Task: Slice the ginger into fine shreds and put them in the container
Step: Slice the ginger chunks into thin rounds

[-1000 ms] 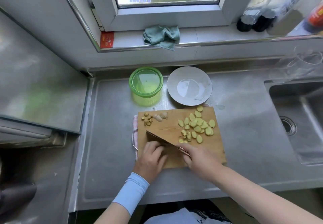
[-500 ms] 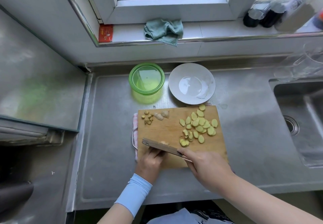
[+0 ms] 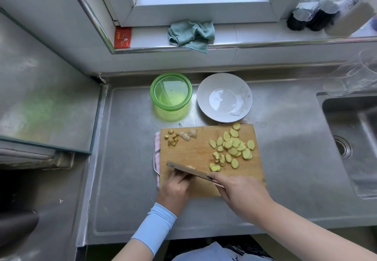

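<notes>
A brushed stainless steel tabletop fills the view from above, with a steel sink sunk into its right side. A rectangular wooden cutting board lies in the middle, its long axis running left to right. Behind the board stand a round white ceramic plate and, just to its left, a round translucent green container.

The right hand has its fingers wrapped round the handle of a broad-bladed kitchen knife. The knife lies diagonally across the board's near left part, spine up. Its tip points left and slightly away from the person, and its handle points near right.

The left hand, above a pale blue sleeve, rests against the blade's near side. Its fingers are curled together over a small pale ginger piece, which shows only as a sliver beyond the blade.

Yellow oval ginger slices lie flat in a loose heap on the board's right half, the nearest just beside the blade. Brown ginger trimmings sit near the far left corner.
</notes>
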`<state>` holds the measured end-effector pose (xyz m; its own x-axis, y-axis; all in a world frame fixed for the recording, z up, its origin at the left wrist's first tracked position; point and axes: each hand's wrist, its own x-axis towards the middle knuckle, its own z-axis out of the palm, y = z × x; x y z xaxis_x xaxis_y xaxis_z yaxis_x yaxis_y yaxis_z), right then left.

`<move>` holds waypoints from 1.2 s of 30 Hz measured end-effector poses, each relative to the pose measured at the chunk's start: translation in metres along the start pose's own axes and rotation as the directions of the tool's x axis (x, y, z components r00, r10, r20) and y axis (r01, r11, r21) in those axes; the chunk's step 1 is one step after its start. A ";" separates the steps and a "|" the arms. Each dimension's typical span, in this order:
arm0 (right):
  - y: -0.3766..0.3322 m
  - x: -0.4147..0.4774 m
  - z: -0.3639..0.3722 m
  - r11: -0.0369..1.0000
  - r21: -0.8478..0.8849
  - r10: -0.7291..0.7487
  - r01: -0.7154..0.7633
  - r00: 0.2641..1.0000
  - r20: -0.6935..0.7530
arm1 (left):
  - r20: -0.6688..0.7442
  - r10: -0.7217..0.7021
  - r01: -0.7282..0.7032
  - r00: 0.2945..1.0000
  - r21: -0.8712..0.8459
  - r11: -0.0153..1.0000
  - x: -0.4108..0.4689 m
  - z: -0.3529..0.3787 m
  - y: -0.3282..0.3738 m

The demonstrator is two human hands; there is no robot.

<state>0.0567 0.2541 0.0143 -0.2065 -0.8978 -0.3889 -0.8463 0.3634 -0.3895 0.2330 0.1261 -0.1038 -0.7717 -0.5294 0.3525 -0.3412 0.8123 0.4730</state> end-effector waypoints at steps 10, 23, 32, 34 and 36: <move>0.005 0.011 0.011 0.983 0.127 0.132 -0.133 0.991 0.019 | 0.081 0.076 -0.072 0.994 -0.051 0.996 0.007 -0.013 0.004; -0.013 0.002 0.019 0.998 0.056 -0.004 0.004 1.000 0.005 | 0.027 0.044 -0.045 0.999 0.049 0.998 -0.006 -0.019 -0.005; -0.009 -0.002 0.026 0.999 0.032 -0.020 0.020 1.000 0.001 | 0.069 -0.010 0.009 0.998 0.022 1.000 -0.012 -0.017 -0.006; -0.009 -0.001 0.024 0.999 0.032 -0.006 0.006 1.000 0.009 | 0.084 -0.026 0.024 0.996 0.016 1.000 -0.012 -0.017 -0.007; -0.009 0.002 0.021 1.000 0.028 0.005 -0.005 1.000 0.020 | 0.076 -0.022 0.022 0.997 0.008 1.000 -0.012 -0.018 -0.007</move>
<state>0.0740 0.2547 -0.0007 -0.2004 -0.8909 -0.4077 -0.8311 0.3749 -0.4107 0.2542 0.1225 -0.0972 -0.8024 -0.5273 0.2794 -0.3622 0.8024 0.4742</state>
